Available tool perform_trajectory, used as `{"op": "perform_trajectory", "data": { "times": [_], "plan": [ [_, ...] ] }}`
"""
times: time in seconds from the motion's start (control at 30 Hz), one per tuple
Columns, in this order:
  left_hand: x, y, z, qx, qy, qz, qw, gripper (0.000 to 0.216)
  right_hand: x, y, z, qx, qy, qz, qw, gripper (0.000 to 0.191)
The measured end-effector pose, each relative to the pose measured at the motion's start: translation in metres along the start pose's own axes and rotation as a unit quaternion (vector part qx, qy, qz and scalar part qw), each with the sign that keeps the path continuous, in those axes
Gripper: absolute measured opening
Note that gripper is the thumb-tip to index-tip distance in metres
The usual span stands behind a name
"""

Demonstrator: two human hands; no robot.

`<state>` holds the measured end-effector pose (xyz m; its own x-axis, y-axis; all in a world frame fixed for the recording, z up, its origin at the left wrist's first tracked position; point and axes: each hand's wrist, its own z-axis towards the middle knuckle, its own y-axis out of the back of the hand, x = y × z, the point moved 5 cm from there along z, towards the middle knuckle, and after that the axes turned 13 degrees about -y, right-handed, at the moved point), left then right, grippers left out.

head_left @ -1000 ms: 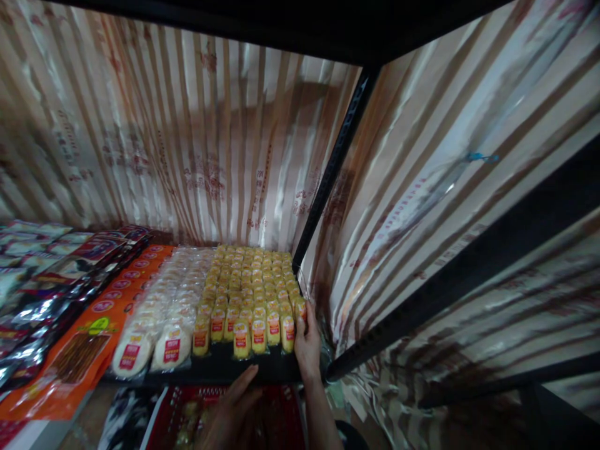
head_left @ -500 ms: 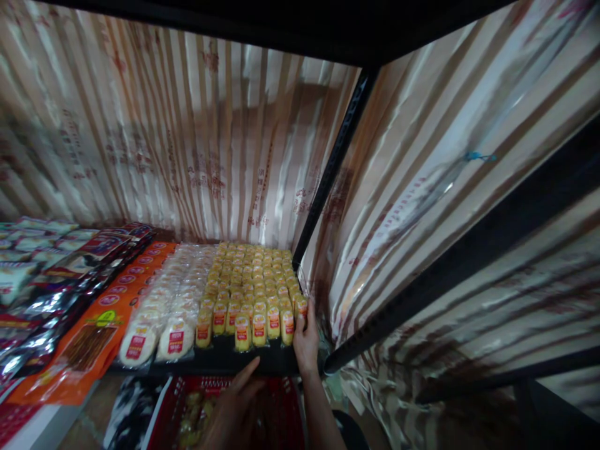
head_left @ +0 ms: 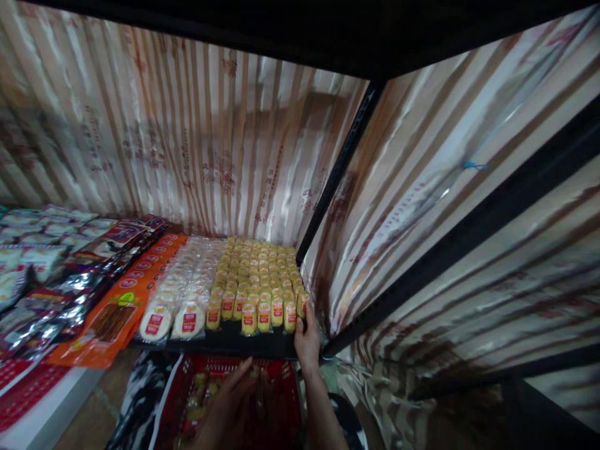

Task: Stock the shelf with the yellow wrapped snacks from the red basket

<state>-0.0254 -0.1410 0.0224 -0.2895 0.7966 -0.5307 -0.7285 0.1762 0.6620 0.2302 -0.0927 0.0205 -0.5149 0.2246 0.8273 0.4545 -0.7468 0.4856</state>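
Note:
My right hand is at the right end of the rows of small yellow packaged cakes. Its fingers and thumb close round the front yellow packaged cake there, standing upright on the black shelf. Below the shelf edge, my left hand hangs over a red basket, index finger stretched out, the others dim and partly hidden. I see nothing held in it. More yellow wrapped pieces lie in the basket.
Left of the yellow cakes are rows of round white packaged cakes, orange snack packs and dark shiny packs. A black post stands at the corner, with striped plastic sheeting behind. A black beam slants on the right.
The view has tilted and shifted, showing more of the basket. My left hand has drawn slightly down over the basket. My right hand stays at the cake at the row's end.

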Motion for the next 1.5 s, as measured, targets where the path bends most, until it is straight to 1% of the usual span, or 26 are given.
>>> {"op": "perform_trajectory", "data": {
  "times": [0.1,0.23,0.33,0.43,0.5,0.6,0.73,0.87,1.0,1.07,1.23,1.33,1.5],
  "plan": [
    [0.002,-0.002,-0.006,-0.005,0.009,-0.001,1.000,0.036,-0.003,0.001,-0.003,0.008,-0.008,-0.006,1.000,0.056],
    [0.003,0.007,-0.006,-0.022,0.034,-0.006,0.999,0.032,0.004,0.006,-0.008,0.002,0.008,-0.007,1.000,0.052],
    [-0.001,0.016,-0.005,-0.019,0.041,-0.016,0.999,0.030,0.016,0.011,-0.014,-0.025,0.038,-0.016,0.999,0.048],
    [-0.003,0.023,-0.009,-0.018,0.035,-0.022,0.999,0.031,0.026,0.014,-0.021,-0.062,0.048,-0.049,0.996,0.050],
    [-0.002,0.024,-0.015,-0.033,0.024,-0.017,0.999,0.032,0.030,0.012,-0.024,-0.057,0.057,-0.089,0.993,0.053],
    [0.002,0.020,-0.025,-0.053,0.017,-0.011,0.998,0.033,0.033,0.008,-0.027,-0.038,0.057,-0.132,0.989,0.057],
    [0.006,0.014,-0.032,-0.063,0.001,-0.016,0.998,0.033,0.035,0.008,-0.023,-0.044,0.048,-0.127,0.990,0.055],
    [0.009,0.009,-0.033,-0.042,0.021,-0.017,0.999,0.032,0.038,0.007,-0.017,-0.040,0.053,-0.126,0.990,0.051],
    [0.010,0.004,-0.036,-0.040,0.016,-0.018,0.999,0.031,0.035,0.003,-0.017,-0.038,0.062,-0.186,0.980,0.052],
    [0.011,0.000,-0.037,-0.034,0.013,-0.016,0.999,0.031,0.032,0.001,-0.021,-0.039,0.067,-0.199,0.977,0.054],
    [0.012,-0.005,-0.034,-0.019,0.030,-0.018,0.999,0.033,0.030,0.000,-0.024,-0.048,0.087,-0.172,0.980,0.055],
    [0.010,-0.002,-0.030,-0.016,0.034,-0.018,0.999,0.032,0.034,0.002,-0.017,-0.064,0.084,-0.159,0.982,0.057],
    [0.011,-0.002,-0.029,-0.013,0.027,-0.019,0.999,0.031,0.039,0.002,-0.011,-0.070,0.073,-0.156,0.983,0.057]
  ]
}}
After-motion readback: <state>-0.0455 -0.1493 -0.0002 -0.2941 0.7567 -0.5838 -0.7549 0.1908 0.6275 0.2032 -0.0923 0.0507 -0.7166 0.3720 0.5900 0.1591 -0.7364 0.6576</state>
